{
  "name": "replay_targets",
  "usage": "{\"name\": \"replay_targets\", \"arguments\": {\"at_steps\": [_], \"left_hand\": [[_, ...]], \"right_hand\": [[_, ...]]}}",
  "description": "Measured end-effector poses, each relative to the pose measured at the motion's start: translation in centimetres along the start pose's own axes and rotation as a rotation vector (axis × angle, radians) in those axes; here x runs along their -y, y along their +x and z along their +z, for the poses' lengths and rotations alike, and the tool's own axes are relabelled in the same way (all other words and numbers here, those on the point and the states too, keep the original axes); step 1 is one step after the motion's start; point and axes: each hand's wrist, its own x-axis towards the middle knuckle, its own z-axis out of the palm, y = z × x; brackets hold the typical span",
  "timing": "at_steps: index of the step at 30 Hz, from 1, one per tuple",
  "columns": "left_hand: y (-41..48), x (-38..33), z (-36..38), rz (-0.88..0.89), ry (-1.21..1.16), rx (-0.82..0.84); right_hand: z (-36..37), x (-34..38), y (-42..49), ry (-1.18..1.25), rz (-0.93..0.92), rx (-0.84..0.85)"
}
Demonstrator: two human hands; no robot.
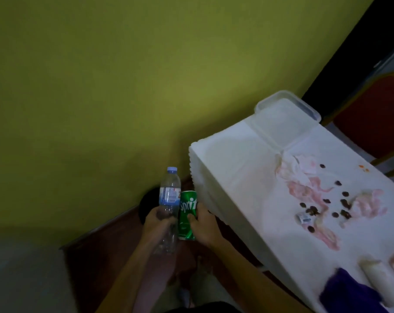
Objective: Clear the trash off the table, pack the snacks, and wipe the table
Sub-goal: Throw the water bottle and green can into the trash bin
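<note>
The left hand has its fingers curled around the lower part of a clear water bottle. The right hand grips a green soda can around its side. The 2 things touch each other, nearly upright, just beside the corner of the table and above a dark round bin by the wall. To do this step well, I think both hands should go lower over the opening before the fingers release, 1 thing after the other, because the light bottle can bounce out. What is inside the bin is hidden. On the far corner of the table a clear plastic box seems empty, while small dark snack pieces and a stained tissue lie on the cloth.
</note>
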Motion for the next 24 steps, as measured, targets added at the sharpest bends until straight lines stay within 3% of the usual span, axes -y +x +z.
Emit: {"name": "replay_targets", "arguments": {"at_steps": [11, 16, 24], "left_hand": [[7.1, 3.4, -2.0, -0.089, 0.130, -0.072], [14.7, 9.3, 0.0, -0.077, 0.121, -0.184], [29.2, 18.9, 3.0, -0.025, 0.018, -0.181]], "right_hand": [[4.3, 1.5, 7.9, -0.236, -0.035, 0.180], [10.1, -3.7, 16.1, -0.344, -0.059, 0.231], [19.0, -13.3, 28.9, -0.360, -0.038, 0.247]]}}
